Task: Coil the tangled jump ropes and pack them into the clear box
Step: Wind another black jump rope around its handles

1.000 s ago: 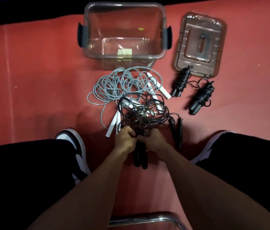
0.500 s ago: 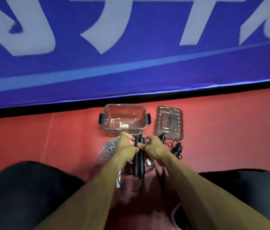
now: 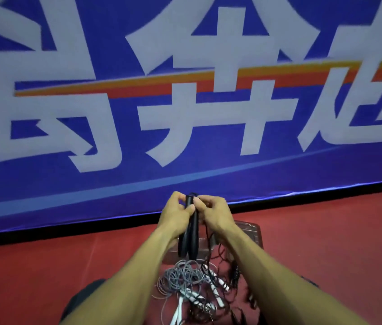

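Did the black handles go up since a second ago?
Yes. The black handles were down at the floor by the grey rope; now both hands hold them raised well above it, while the rope pile stays on the red floor.

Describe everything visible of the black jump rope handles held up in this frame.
The black handles are two slim, matte, rubbery-looking sticks held side by side, roughly upright, tops up, raised in front of the blue banner. The left hand and right hand pinch their upper ends. Thin black cord trails from the grip down toward the tangle on the red floor. The lower ends hang free above the grey rope.
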`<state>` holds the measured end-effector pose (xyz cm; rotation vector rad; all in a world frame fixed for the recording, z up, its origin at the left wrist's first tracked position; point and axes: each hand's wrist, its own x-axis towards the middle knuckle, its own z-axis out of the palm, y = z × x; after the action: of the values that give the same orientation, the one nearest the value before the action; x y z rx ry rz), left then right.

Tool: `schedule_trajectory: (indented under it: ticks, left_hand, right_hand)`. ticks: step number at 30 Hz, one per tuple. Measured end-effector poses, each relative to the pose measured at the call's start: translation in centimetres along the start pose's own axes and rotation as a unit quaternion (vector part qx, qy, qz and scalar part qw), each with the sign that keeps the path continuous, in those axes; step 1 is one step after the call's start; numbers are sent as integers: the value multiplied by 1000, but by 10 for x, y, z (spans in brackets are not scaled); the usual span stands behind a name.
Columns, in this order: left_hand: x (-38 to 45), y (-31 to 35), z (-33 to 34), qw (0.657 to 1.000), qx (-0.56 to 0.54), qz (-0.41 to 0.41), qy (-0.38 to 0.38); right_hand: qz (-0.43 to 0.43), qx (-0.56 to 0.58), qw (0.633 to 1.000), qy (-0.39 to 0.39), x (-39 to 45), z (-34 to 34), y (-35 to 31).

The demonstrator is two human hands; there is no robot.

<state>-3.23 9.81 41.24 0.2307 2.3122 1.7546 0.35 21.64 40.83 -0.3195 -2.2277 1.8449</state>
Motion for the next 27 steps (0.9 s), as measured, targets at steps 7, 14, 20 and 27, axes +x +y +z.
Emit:
schedule_trajectory:
  ticks: [7,14,20,27]
  left_hand:
    - [27,-17,-6,992,-110,-20,-66]
    - [57,-53,2,959,-212,-103,-158]
    - [75,-35,-7,916,-253,-111,-290]
    - [63,-38,-21,954,-194,-67,-220]
  right_hand:
    - [25,75,996,49,28,16,7]
    - [-29,-84,994,69,72,15,63]
    - [-51,-37,996,-69,86,12,65]
    - [-120,-124,984,-40,81,20,65]
